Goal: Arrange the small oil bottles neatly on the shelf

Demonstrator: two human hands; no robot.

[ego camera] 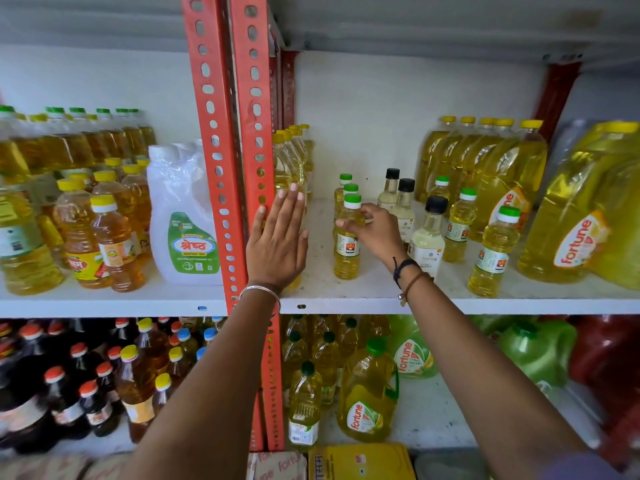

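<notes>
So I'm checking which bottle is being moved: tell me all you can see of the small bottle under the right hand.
The front bottle is small, clear plastic, filled with yellow oil, with a green cap over a white collar and a label with a red-and-orange logo. It stands upright on the white shelf, at the front of a row of three like it. The right hand grips its shoulder with thumb and fingers. The left hand lies flat and open nearby, not touching it.

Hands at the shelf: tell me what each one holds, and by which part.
The right hand grips the front green-capped small oil bottle by its shoulder, just below the cap. The left hand holds nothing, lying flat and open by the orange upright.
</notes>
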